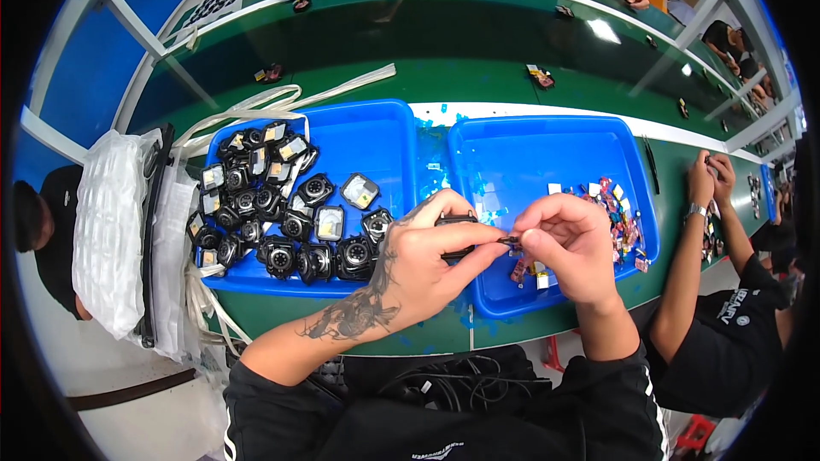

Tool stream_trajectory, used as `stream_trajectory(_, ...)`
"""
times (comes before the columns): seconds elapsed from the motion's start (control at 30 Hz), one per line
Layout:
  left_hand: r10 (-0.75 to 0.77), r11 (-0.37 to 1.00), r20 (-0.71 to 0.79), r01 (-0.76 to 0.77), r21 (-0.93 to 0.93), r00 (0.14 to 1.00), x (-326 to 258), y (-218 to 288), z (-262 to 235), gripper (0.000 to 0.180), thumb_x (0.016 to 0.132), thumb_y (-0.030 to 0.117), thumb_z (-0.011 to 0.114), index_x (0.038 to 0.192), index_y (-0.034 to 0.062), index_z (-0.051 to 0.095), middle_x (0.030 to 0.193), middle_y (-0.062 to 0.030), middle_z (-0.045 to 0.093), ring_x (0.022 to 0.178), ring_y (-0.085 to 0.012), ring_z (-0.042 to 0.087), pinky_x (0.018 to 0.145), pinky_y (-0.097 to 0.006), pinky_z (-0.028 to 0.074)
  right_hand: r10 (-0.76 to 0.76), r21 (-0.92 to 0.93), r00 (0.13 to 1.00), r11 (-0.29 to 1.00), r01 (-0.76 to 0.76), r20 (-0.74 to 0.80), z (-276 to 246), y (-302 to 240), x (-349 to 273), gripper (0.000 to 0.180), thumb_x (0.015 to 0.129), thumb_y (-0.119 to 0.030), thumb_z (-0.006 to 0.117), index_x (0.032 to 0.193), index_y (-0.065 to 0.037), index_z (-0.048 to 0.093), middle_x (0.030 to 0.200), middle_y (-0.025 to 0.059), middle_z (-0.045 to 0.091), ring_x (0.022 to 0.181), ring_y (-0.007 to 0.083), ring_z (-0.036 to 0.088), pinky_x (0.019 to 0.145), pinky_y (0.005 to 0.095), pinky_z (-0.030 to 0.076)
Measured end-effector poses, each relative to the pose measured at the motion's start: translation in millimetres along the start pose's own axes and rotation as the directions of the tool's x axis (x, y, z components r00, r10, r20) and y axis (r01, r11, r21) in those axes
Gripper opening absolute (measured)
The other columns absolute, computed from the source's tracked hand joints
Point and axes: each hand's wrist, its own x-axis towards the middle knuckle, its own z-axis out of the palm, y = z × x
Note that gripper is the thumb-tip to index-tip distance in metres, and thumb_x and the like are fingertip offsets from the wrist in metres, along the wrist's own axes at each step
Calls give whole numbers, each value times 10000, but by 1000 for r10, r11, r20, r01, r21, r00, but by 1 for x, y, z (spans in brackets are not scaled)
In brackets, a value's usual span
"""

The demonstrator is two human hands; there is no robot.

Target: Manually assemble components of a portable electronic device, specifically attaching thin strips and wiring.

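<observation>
My left hand [414,248] pinches a black smartwatch case [459,220] between thumb and fingers, over the gap between two blue trays. My right hand [568,248] meets it from the right, its thumb and forefinger closed at a small dark piece [509,240] by the case's edge. What exactly that piece is cannot be made out. To the left, the left blue tray [367,132] holds a heap of black watch cases [278,256]. Under my right hand, the right blue tray [538,141] carries small colourful parts [617,213] along its right side.
Black tweezers [652,165] lie right of the right tray. White straps [333,85] trail behind and beside the left tray. Bubble wrap [111,239] stands at far left. A green conveyor belt [461,34] bears scattered small parts. A co-worker's hands [713,172] work at right; others sit across.
</observation>
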Motion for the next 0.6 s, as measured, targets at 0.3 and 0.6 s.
stream_trajectory(0.3,-50,998,122,46,37,991,2,1,-6,168,741,35,806,898,39,748,849,-60,609,745,-128,607,606,-246,496,147,-147,979,981,-126,140,-3,-5,0,68,947,-57,596,910,-3,580,804,-20,559,674,13,483,587,173,396)
stream_trajectory(0.6,638,514,236,-633,578,733,5,-4,-20,214,630,60,696,841,73,728,861,-31,632,639,-136,596,485,-242,444,303,-3,934,951,-308,187,1,-2,7,162,993,-185,518,939,-43,574,742,-39,520,652,28,478,582,187,393)
